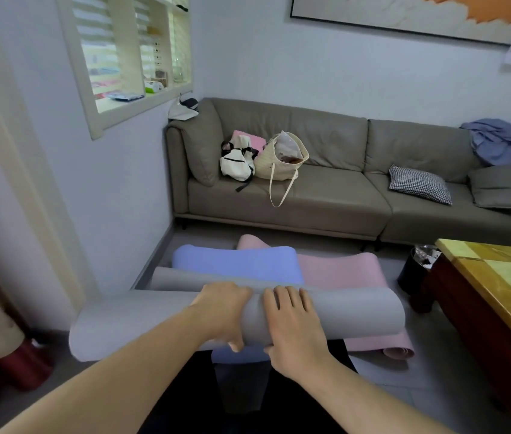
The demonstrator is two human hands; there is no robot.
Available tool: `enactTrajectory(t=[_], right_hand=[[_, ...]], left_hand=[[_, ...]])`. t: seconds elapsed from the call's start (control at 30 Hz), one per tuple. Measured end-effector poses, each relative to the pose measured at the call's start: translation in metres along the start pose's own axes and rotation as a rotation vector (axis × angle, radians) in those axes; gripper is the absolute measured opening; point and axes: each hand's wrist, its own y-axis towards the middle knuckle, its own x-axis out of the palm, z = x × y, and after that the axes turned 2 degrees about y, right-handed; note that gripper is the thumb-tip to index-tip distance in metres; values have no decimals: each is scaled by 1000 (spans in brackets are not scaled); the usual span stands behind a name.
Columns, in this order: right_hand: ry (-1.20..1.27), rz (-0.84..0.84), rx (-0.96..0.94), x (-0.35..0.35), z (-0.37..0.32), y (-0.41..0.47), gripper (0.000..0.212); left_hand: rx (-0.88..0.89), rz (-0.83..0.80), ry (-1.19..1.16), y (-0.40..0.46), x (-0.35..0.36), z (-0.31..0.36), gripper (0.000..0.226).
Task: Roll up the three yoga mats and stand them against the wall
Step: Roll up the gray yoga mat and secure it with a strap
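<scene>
Nearest the camera, across the lap: thick grey foam yoga mat (160, 321), mostly rolled, gripped mid-roll by both hands. Left hand (224, 310) curled over the roll's top, thumb tucked under; right hand (294, 327) just beside it, fingers spread on the roll, thumb pinching beneath. Under the grey mat, flat on the floor: blue foam yoga mat (235, 263), and right of it pink foam yoga mat (341, 270), both unrolled. Beyond the grey mat, against the wall: long taupe leather sofa (326, 195) carrying a cream woven tote bag (282, 161).
</scene>
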Motion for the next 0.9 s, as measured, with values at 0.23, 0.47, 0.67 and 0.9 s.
enactTrajectory(t=[0.23,0.47,0.67,0.9], right_hand=[[7,-77,-38,-8,6,18,72],[55,-113,-29,-6,6,29,68],[23,58,-71,14,8,12,89],[-9,44,-62,8,13,29,78]], left_hand=[[-71,97,65,-6,19,12,85],[-205,208,168,-12,44,30,84],[-126,127,50,-2,24,10,80],[-97,71,22,9,11,-2,78]])
